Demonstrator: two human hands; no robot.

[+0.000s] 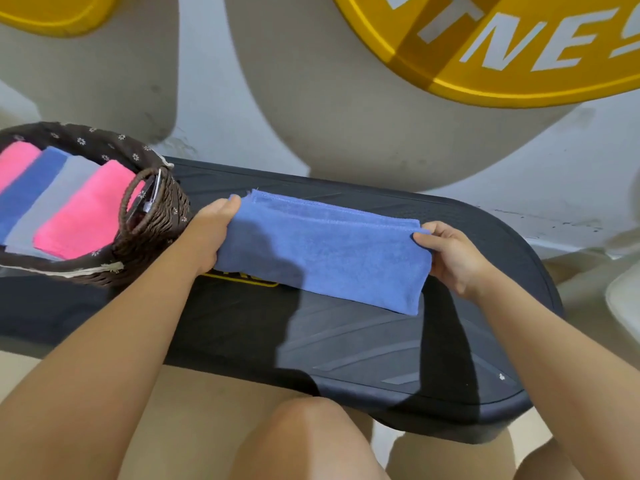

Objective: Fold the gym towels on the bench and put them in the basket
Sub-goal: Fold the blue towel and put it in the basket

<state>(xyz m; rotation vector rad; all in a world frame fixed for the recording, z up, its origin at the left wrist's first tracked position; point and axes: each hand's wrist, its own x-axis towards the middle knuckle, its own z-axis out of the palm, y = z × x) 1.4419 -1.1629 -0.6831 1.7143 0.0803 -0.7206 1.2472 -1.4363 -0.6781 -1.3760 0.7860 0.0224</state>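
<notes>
4 folded towels (2 pink, 1 blue, 1 grey) are already laid side by side in the basket at the bench's left end. 1 blue towel is left on the bench, folded into a long strip. Its left end is gripped by the left hand, its right end pinched by the right hand. Remaining, judged: 1 or 2 more folds, then into the basket. No other loose towels are seen.

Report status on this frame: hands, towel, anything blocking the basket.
Left hand and right hand each grip an end of the blue towel, folded lengthwise on the bench. Basket holds four folded towels. Nothing in the way.
</notes>
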